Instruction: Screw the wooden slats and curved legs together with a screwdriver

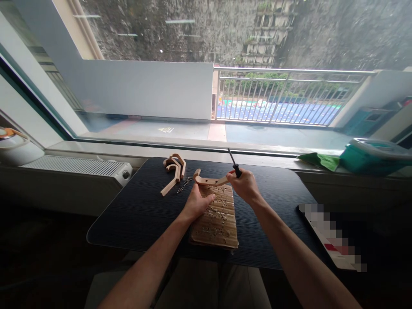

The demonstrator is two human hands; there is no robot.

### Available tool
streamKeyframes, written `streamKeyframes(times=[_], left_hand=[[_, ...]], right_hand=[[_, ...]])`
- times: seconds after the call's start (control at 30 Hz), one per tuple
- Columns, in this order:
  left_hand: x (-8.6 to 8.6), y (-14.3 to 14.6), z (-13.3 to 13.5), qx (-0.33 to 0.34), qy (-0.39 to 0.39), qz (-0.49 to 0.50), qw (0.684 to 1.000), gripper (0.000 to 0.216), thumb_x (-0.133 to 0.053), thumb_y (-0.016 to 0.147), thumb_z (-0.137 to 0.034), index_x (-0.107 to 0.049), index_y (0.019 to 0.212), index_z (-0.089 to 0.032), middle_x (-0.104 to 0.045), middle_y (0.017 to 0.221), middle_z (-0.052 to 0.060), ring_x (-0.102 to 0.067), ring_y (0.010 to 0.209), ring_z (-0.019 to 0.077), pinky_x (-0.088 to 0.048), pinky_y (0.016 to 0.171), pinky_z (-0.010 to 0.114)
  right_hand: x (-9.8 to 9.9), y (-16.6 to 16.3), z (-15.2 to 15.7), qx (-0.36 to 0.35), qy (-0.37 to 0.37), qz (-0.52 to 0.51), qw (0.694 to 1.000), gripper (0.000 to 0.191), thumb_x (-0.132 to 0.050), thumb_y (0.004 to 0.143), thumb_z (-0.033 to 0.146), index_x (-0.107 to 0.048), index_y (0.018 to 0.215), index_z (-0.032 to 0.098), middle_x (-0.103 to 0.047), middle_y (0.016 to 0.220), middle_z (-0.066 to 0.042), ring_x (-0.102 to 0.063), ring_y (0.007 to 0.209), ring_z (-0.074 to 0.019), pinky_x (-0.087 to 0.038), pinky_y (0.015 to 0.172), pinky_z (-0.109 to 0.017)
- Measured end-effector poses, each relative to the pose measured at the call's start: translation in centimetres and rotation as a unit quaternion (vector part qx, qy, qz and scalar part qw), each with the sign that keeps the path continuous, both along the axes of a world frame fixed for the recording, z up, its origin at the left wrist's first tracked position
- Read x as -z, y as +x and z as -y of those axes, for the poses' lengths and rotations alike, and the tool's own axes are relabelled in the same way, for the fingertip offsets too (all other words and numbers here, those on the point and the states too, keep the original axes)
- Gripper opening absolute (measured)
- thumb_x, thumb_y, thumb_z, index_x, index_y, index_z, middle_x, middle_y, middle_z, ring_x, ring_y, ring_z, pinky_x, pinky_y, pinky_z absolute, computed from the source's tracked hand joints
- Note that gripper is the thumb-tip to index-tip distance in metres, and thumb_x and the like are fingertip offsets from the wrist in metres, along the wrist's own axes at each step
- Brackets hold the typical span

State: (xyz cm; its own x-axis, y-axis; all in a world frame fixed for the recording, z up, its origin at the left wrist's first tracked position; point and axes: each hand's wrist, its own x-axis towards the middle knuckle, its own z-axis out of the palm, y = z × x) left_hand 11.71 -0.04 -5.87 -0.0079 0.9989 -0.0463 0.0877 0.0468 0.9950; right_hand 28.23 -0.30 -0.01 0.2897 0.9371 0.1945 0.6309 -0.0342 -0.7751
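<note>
A curved wooden hook [214,182] with dark screw holes lies across the far end of a corrugated cardboard pad [222,223], whose surface is full of punctures. Its right end is between the fingers of my right hand [246,183], which also grips a screwdriver [237,170] by its black handle, shaft pointing up and away. My left hand [198,201] is closed on the pad's left side, thumb stretched across the top and fingers partly hidden near the hook's curled end. Several loose screws [184,185] and more wooden hooks [175,171] lie to the left.
Everything rests on a black table [138,219] below a large window. A flat panel [322,240], partly pixelated, lies at the table's right edge. On the sill to the right are a green cloth [320,160] and a teal tub [363,159]. A white radiator [80,165] stands left.
</note>
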Motion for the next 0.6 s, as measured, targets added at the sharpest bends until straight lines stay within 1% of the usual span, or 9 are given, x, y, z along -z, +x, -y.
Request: streamKeyframes(times=[0.07,0.17,0.23,0.33,0.43,0.5,0.53,0.6], left_hand=[[0.3,0.0,-0.1,-0.007,-0.003,0.014,1.0,0.048,-0.081,0.051,-0.017,-0.059,0.093,-0.016,-0.064,0.092,0.009,-0.06,0.097,0.0275,-0.04,0.096,0.041],[0.7,-0.1,-0.4,-0.013,-0.001,0.008,1.0,0.048,-0.081,0.05,-0.018,-0.059,0.093,-0.017,-0.064,0.092,0.008,-0.059,0.1,0.0267,-0.039,0.097,0.04],[0.9,-0.1,-0.6,-0.017,-0.002,0.006,1.0,0.048,-0.081,0.05,-0.018,-0.059,0.093,-0.017,-0.064,0.092,0.008,-0.058,0.103,0.0272,-0.037,0.099,0.039],[1.0,0.0,-0.8,-0.022,-0.013,0.007,1.0,0.05,-0.082,0.049,-0.02,-0.058,0.092,-0.016,-0.064,0.091,0.01,-0.056,0.106,0.0298,-0.036,0.1,0.042],[1.1,0.0,-0.9,-0.026,-0.012,0.008,1.0,0.053,-0.083,0.048,-0.021,-0.058,0.094,-0.015,-0.064,0.094,0.01,-0.055,0.109,0.0307,-0.035,0.101,0.042],[1.0,0.0,-0.8,-0.024,-0.005,-0.002,1.0,0.056,-0.082,0.049,-0.022,-0.057,0.098,-0.015,-0.064,0.098,0.011,-0.054,0.11,0.0305,-0.035,0.101,0.042],[1.0,-0.1,-0.7,-0.012,-0.003,-0.009,1.0,0.056,-0.081,0.051,-0.023,-0.056,0.101,-0.015,-0.064,0.101,0.012,-0.055,0.11,0.0302,-0.036,0.101,0.042],[0.8,-0.4,-0.4,0.039,-0.003,-0.007,0.999,0.057,-0.079,0.056,-0.024,-0.053,0.106,-0.014,-0.063,0.106,0.012,-0.057,0.108,0.0285,-0.039,0.098,0.042]], right_hand=[[-0.3,-0.1,0.1,-0.004,-0.003,0.038,0.999,0.023,-0.051,0.071,0.036,-0.066,0.07,0.019,-0.06,0.056,-0.002,-0.051,0.053,-0.0151,-0.033,0.05,-0.027],[-0.7,-0.4,0.2,-0.009,-0.004,0.08,0.997,0.023,-0.05,0.072,0.034,-0.066,0.071,0.018,-0.061,0.058,-0.004,-0.052,0.054,-0.0153,-0.032,0.051,-0.027],[-1.0,-0.6,0.3,-0.01,-0.008,0.094,0.995,0.023,-0.05,0.073,0.034,-0.066,0.071,0.018,-0.062,0.06,-0.005,-0.052,0.055,-0.0154,-0.031,0.051,-0.027],[-1.6,-1.2,0.3,-0.01,-0.011,0.112,0.994,0.023,-0.049,0.073,0.033,-0.065,0.071,0.017,-0.062,0.062,-0.006,-0.051,0.056,-0.0153,-0.031,0.051,-0.027],[-2.1,-1.5,0.2,-0.011,-0.002,0.128,0.992,0.021,-0.05,0.073,0.033,-0.064,0.069,0.017,-0.061,0.062,-0.006,-0.048,0.055,-0.0145,-0.03,0.051,-0.028],[-2.0,-1.2,0.0,-0.016,0.009,0.106,0.994,0.019,-0.052,0.071,0.032,-0.063,0.067,0.018,-0.06,0.061,-0.005,-0.046,0.054,-0.0139,-0.03,0.051,-0.028],[-1.7,-0.9,-0.1,-0.021,0.011,0.061,0.998,0.017,-0.054,0.07,0.032,-0.063,0.066,0.017,-0.059,0.06,-0.004,-0.046,0.054,-0.0135,-0.029,0.05,-0.027],[-0.5,0.0,-0.1,-0.037,0.005,-0.073,0.997,0.017,-0.059,0.066,0.033,-0.062,0.065,0.017,-0.055,0.055,-0.002,-0.044,0.051,-0.0121,-0.029,0.048,-0.027]])
